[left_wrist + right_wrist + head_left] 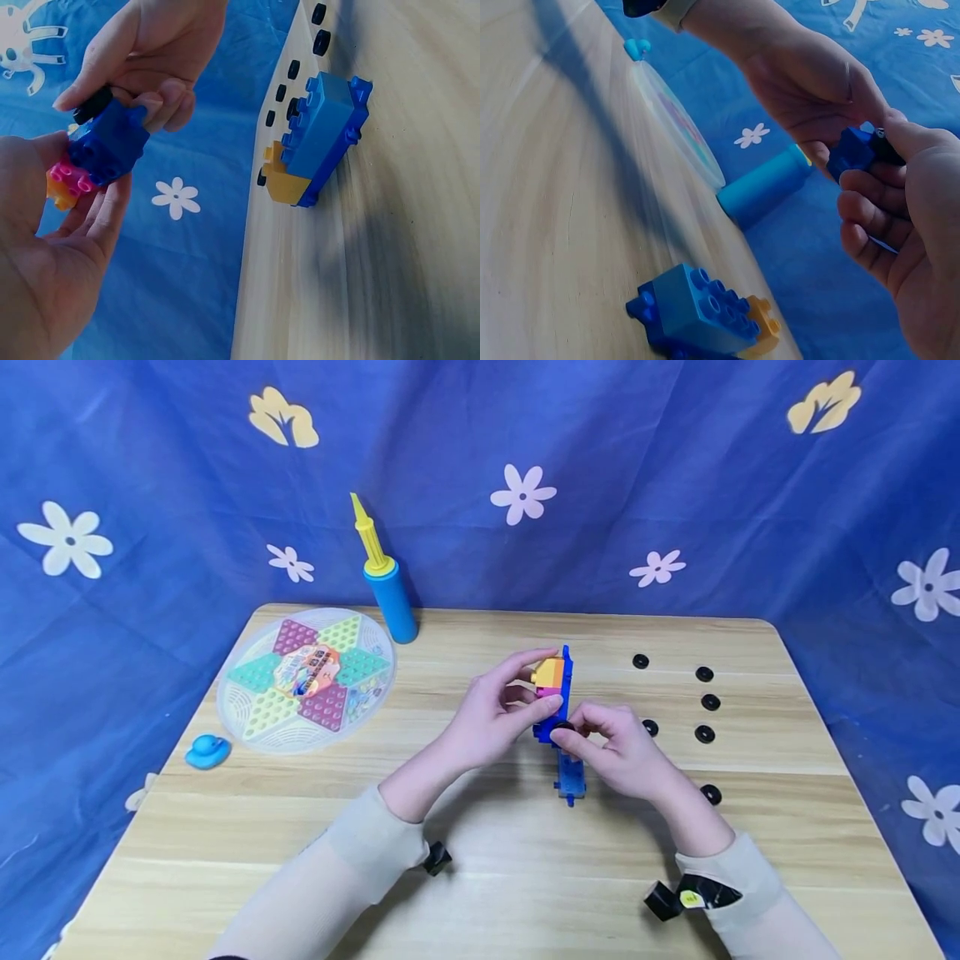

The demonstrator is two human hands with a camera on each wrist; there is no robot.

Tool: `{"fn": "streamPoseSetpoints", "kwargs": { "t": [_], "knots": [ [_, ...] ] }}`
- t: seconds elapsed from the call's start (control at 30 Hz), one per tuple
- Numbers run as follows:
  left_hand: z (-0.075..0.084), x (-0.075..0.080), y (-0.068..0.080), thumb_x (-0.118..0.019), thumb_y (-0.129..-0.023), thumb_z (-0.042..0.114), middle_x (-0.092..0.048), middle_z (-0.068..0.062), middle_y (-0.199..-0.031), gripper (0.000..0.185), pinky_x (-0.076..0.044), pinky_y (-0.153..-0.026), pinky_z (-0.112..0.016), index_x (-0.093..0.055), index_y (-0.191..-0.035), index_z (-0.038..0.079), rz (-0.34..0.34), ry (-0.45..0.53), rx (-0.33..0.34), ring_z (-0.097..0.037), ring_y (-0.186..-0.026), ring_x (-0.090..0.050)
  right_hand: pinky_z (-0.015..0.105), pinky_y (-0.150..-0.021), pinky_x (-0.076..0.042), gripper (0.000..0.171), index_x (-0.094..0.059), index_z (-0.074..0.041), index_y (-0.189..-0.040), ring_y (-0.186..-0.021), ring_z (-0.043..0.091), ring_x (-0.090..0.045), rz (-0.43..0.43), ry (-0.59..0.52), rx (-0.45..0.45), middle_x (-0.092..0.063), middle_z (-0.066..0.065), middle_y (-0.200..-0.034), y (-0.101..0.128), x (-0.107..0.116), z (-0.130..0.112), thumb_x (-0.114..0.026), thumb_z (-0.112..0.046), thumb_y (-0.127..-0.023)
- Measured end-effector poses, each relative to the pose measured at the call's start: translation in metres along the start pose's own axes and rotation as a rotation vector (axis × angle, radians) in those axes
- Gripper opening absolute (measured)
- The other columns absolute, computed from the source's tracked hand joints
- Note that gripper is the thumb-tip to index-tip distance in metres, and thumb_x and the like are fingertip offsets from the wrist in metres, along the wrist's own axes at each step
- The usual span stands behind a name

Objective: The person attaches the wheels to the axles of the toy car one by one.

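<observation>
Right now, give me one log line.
left hand: holds block assembly | right hand: pinches black wheel | table: second assembly, loose wheels

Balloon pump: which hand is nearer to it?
Left. The left hand is right of the balloon pump, toward the camera; the right hand is farther right.

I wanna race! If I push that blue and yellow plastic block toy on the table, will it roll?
The block toy would probably scrape, not roll: its visible side pegs look bare. Its bricks look like hard plastic, so it likely won't bend.

Backdrop (442,435): blue cloth, white flowers (513,482), 2 yellow trees (302,428) | Table (487,902): pale woodgrain top
</observation>
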State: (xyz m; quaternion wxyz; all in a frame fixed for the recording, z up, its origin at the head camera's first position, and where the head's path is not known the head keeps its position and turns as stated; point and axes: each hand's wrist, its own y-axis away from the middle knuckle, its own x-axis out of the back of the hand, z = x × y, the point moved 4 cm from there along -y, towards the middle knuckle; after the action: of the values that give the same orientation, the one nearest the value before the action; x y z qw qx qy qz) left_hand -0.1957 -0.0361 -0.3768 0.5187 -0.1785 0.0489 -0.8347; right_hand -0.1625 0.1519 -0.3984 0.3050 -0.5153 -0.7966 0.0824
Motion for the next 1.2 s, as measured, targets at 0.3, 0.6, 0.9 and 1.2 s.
{"fn": "streamPoseSetpoints", "kwargs": {
  "t": [0.3, 0.6, 0.9, 1.2],
  "knots": [
    [-0.01, 0.009, 0.007, -0.073, -0.103, 0.024, -0.066, -0.002, -0.125, 0.052, -0.062, -0.081, -0.039, -0.055, -0.152, 0.031, 0.024, -0.009, 0.053, -0.021, -0.095, -0.071, 0.029, -0.063, -0.052, 0.02, -0.073, -0.02, -0.09, -0.071, 0.014, -0.063, 0.017, 0.103, -0.094, -0.069, -0.004, -0.079, 0.014, 0.023, 0.011, -0.073, -0.001, -0.098],
    [-0.014, 0.014, 0.009, -0.072, -0.104, 0.021, -0.065, -0.002, -0.129, 0.051, -0.062, -0.083, -0.04, -0.055, -0.152, 0.028, 0.027, -0.01, 0.055, -0.021, -0.097, -0.071, 0.024, -0.063, -0.051, 0.018, -0.075, -0.013, -0.091, -0.072, 0.013, -0.065, 0.134, 0.221, -0.144, -0.072, -0.002, -0.083, 0.035, 0.064, 0.026, -0.076, 0.004, -0.094],
    [-0.017, 0.017, 0.01, -0.071, -0.105, 0.02, -0.064, -0.007, -0.133, 0.052, -0.062, -0.08, -0.039, -0.055, -0.154, 0.025, 0.028, -0.015, 0.073, -0.023, -0.098, -0.072, 0.017, -0.077, -0.051, 0.012, -0.076, -0.011, -0.093, -0.083, 0.011, -0.067, 0.209, 0.286, -0.254, -0.075, 0.004, -0.094, 0.047, 0.105, 0.04, -0.073, -0.001, -0.099],
    [-0.016, 0.02, 0.01, -0.072, -0.104, 0.019, -0.063, -0.007, -0.136, 0.053, -0.06, -0.087, -0.046, -0.054, -0.154, 0.024, 0.033, -0.02, 0.079, -0.024, -0.098, -0.071, 0.014, -0.076, -0.051, 0.015, -0.076, -0.001, -0.112, -0.087, 0.004, -0.066, 0.26, 0.384, -0.358, -0.073, 0.015, -0.113, 0.064, 0.151, 0.081, -0.076, -0.007, -0.098]
  ]
}}
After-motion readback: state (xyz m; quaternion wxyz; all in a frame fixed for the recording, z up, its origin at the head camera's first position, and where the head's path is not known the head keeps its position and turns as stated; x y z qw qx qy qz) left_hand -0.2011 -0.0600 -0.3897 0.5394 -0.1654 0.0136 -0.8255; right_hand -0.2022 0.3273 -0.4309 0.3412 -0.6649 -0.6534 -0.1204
